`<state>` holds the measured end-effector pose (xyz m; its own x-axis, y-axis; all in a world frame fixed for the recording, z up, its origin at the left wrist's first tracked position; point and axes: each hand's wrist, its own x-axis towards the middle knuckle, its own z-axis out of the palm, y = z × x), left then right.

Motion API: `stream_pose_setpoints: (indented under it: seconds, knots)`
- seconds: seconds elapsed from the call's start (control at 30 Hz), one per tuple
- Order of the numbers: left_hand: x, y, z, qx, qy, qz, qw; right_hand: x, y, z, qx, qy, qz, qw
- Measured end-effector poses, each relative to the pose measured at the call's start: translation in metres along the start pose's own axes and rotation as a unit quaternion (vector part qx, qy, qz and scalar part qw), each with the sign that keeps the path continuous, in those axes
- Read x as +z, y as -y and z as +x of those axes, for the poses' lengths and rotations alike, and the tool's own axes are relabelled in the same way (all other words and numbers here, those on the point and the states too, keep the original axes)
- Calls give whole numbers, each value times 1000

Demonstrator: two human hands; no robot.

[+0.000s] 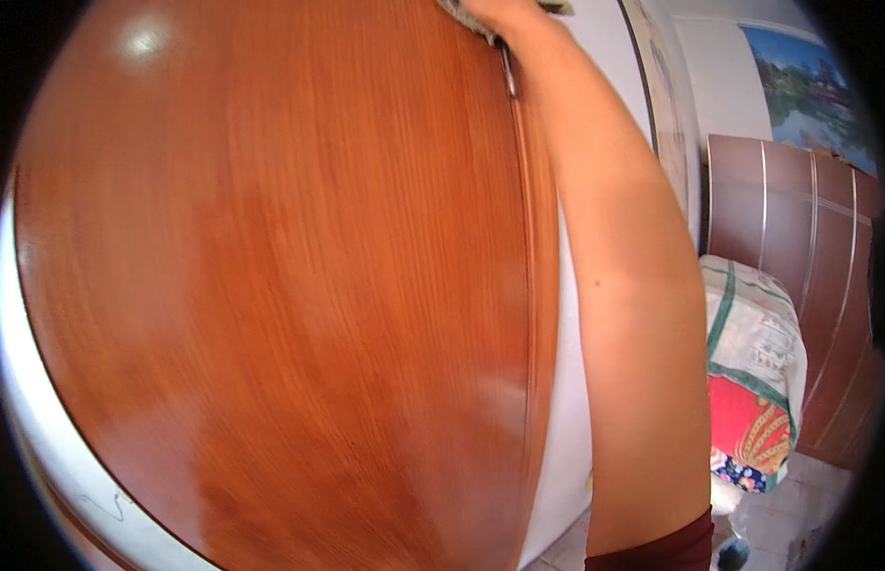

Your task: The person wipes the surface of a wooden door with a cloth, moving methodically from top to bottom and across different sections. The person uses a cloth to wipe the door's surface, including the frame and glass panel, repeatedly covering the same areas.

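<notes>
Close-up: glossy wood door [271, 285], white wall [718, 86].

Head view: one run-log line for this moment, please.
right hand: raised at top edge of wooden door, on grey cloth | left hand: out of view | background: bundled fabrics

Bright, warm daylight is spread across the polished wooden door [271, 285], where a soft white glare spot is seen near its upper left corner and a paler sheen low on its right side. The grain is smeared by motion blur. Straight edges are bowed by fisheye distortion, and black vignetting is left around the door at the frame's rim. Right of the door, the background is rendered softly.
</notes>
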<state>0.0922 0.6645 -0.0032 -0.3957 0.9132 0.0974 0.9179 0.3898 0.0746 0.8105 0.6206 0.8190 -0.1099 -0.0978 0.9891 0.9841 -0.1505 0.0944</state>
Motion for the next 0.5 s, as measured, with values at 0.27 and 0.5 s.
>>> stream_pose_setpoints:
  seconds: [0.27,0.5]
  knots:
    - [21,38,8,104,-3,156,982,-49,-21,-87,175,122,512,832]
    - [-37,-15,-11,53,11,74,996,-42,-21,-157,65,9,790,609]
